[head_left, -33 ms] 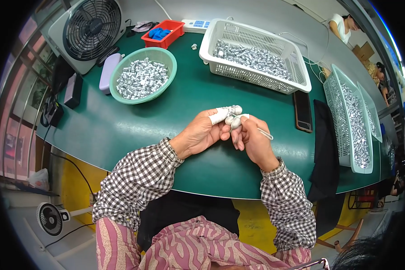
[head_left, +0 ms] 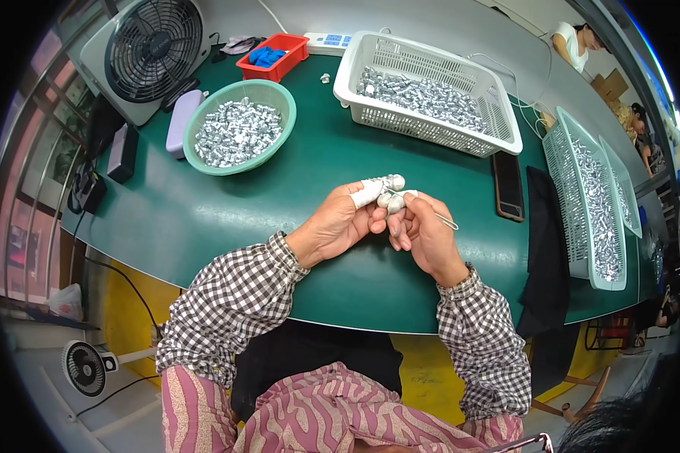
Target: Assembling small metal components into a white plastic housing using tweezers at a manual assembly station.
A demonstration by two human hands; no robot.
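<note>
Over the green table (head_left: 321, 283), my two hands meet with their fingertips close together. My left hand (head_left: 342, 219) is closed in a pinch, with white coverings on its thumb and some fingertips. What it pinches is too small and too hidden to make out. Between the fingers of my right hand (head_left: 428, 230), also white-tipped, is a thin metal tool (head_left: 447, 222). Its narrow looped end sticks out to the right, and its other end runs toward the left fingertips. Beyond my hands, a green bowl (head_left: 287, 113) and a white basket (head_left: 355, 107) hold many small silvery metal parts.
A black phone (head_left: 508, 187) lies right of my hands, near a dark cloth (head_left: 545, 257). More metal parts fill a pale green basket (head_left: 579, 249) at the right. A red bin (head_left: 289, 64), a purple case (head_left: 183, 124) and a box fan (head_left: 159, 49) stand at the back left.
The tool's looped end has risen very slightly as my right hand shifts a little. My left hand stays almost where it was.
</note>
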